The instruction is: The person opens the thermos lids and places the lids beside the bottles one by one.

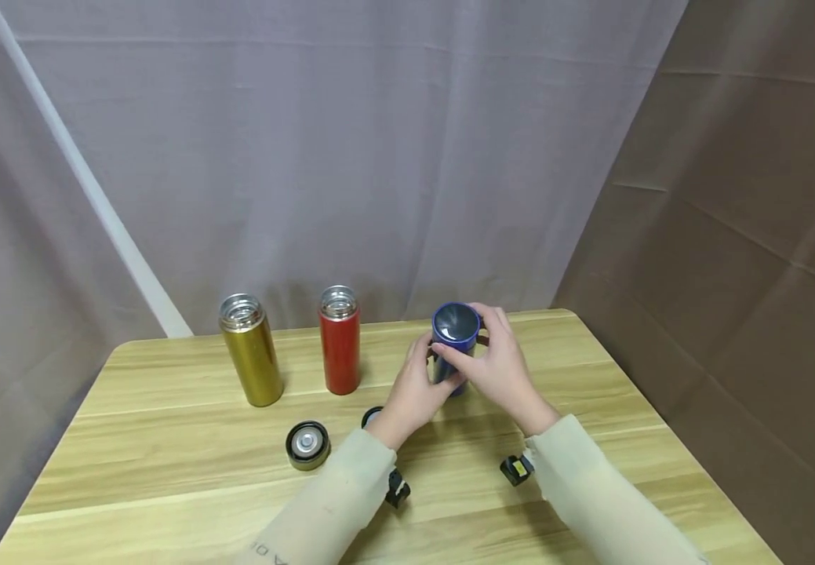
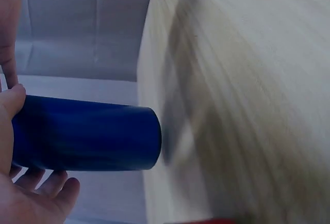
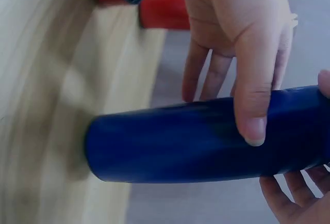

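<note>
Two hands [image 1: 416,391] [image 1: 502,367], blue bottle [image 2: 87,135] between them

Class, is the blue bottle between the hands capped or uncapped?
Capped: in the head view, a dark, blue-rimmed lid covers the top of the blue bottle. How tightly it sits, I cannot tell.

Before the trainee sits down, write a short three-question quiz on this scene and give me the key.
1. True or false: in the head view, the gold bottle stands to the left of the red bottle.

2. Which do both hands hold?
a) the gold bottle
b) the red bottle
c) the blue bottle

3. Fill in: the loose lid in front of the gold bottle lies with its ___ facing up.

Key: 1. true; 2. c; 3. inside.
</note>
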